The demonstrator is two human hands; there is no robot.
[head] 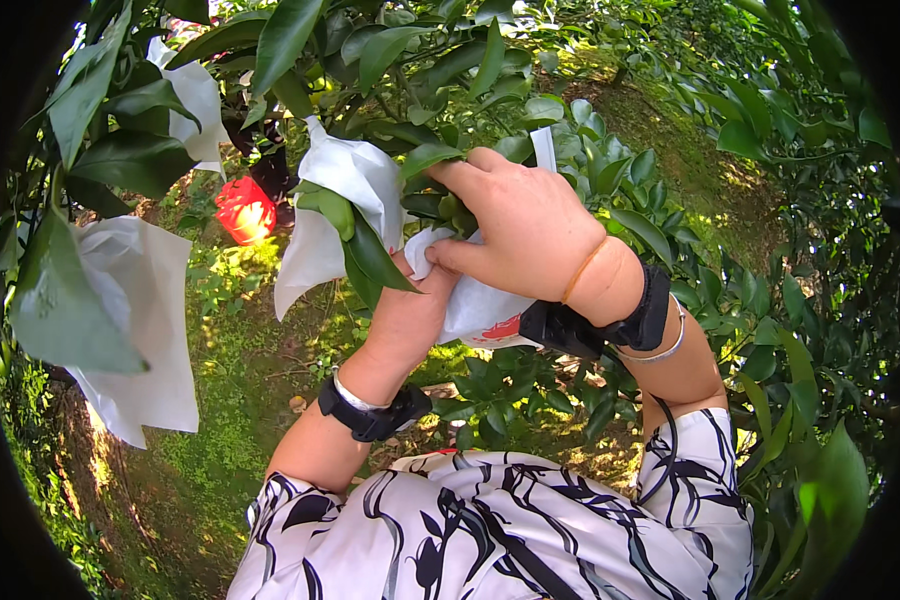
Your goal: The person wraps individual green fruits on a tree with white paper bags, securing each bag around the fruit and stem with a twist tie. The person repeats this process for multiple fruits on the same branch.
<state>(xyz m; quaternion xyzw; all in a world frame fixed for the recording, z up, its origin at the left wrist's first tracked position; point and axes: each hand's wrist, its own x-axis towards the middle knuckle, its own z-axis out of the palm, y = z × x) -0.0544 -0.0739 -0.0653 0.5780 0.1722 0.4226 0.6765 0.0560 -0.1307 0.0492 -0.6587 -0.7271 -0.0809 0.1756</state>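
Note:
A white paper fruit bag (484, 304) with a red print hangs among the branches in front of me. Its gathered top (422, 253) is pinched under the thumb of my right hand (529, 225), whose bent fingers reach over into the leaves. My left hand (424, 296) grips the same bag from the left and below; most of its fingers are hidden behind the paper and my right hand. Just left of both hands is another white paper bag (356, 176), closed at its top, with green leaves (367, 244) lying across it.
More white paper bags hang on the left, one low (139, 322) and one higher (195, 105). Leafy branches (420, 56) crowd in above and on the right. A red object (246, 211) is beyond the bags. Mossy ground (225, 390) lies below.

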